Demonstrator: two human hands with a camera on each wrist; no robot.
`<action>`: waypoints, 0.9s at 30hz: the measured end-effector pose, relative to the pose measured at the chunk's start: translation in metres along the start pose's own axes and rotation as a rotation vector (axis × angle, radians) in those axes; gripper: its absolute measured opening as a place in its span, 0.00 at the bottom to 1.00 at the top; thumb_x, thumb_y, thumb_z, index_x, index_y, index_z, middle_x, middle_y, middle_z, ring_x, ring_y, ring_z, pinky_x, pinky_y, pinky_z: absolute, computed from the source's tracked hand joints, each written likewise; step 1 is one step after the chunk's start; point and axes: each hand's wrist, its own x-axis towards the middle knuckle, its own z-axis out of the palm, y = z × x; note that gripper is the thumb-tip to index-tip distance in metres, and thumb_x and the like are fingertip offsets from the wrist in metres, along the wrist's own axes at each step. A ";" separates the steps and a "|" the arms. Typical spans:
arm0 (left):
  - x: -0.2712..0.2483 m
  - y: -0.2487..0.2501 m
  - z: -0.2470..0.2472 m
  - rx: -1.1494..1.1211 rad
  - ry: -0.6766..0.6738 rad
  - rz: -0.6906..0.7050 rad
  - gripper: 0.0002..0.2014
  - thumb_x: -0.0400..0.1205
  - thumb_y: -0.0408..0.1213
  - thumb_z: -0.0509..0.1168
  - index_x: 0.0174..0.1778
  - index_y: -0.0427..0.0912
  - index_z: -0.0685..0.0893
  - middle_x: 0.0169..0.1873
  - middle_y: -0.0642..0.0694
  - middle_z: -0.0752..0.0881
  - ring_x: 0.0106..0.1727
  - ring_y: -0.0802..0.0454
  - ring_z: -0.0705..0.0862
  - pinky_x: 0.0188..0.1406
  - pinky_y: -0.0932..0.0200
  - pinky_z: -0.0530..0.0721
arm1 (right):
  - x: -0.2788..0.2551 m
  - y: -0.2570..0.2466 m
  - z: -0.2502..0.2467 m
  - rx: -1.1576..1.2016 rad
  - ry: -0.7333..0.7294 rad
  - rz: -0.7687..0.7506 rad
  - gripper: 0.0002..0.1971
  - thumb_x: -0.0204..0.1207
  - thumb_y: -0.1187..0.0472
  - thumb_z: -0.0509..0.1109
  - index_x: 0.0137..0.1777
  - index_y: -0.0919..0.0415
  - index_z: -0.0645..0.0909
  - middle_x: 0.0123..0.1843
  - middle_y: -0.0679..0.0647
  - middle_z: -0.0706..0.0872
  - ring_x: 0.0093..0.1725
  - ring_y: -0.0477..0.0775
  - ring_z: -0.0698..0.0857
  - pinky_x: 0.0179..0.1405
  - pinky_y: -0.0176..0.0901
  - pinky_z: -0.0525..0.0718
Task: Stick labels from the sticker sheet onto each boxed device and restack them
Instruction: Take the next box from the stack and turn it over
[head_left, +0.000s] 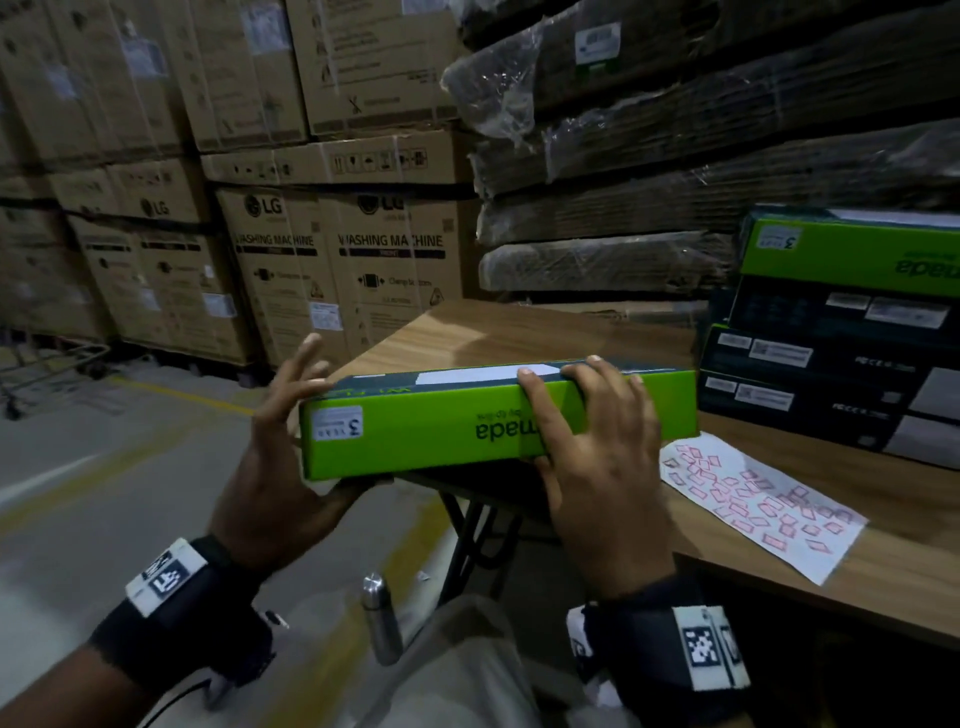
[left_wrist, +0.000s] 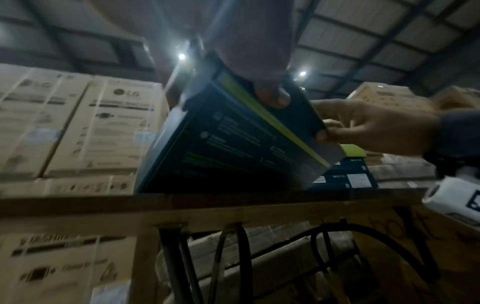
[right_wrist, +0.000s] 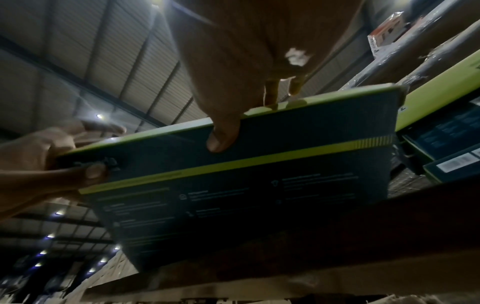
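Warehouse bay: stacked LG washing machine cartons behind the wooden table; plastic-wrapped flat cardboard bundles behind its far edge. Stack of boxed devices at table's right rear; sticker sheet just in front of the stack. Green device box held over the table's near-left corner. Right hand clasps it, thumb beneath; left hand grips its left end, fingers splayed. Steel bottle below the table.

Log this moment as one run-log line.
both hands holding green box | left hand at its end | right hand over top | sticker sheet on table
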 end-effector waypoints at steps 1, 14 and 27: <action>0.003 0.005 0.000 0.021 0.022 0.025 0.43 0.75 0.40 0.84 0.75 0.20 0.69 0.88 0.27 0.68 0.89 0.33 0.72 0.81 0.40 0.80 | 0.000 -0.003 0.000 -0.022 0.018 -0.003 0.44 0.73 0.66 0.85 0.88 0.49 0.72 0.77 0.66 0.79 0.83 0.71 0.74 0.86 0.74 0.64; 0.007 -0.043 -0.012 0.053 -0.006 -0.018 0.34 0.80 0.47 0.76 0.73 0.28 0.75 0.75 0.36 0.76 0.82 0.44 0.77 0.83 0.47 0.77 | 0.002 0.046 -0.021 0.081 -0.015 0.117 0.49 0.54 0.64 0.82 0.82 0.59 0.77 0.73 0.61 0.79 0.81 0.72 0.74 0.87 0.75 0.57; 0.020 -0.015 0.023 0.100 -0.148 -0.127 0.45 0.71 0.09 0.71 0.82 0.46 0.73 0.88 0.50 0.69 0.97 0.43 0.47 0.83 0.08 0.35 | 0.006 0.025 -0.019 0.461 -0.006 0.088 0.55 0.59 0.62 0.83 0.90 0.57 0.66 0.79 0.58 0.80 0.79 0.63 0.78 0.78 0.60 0.76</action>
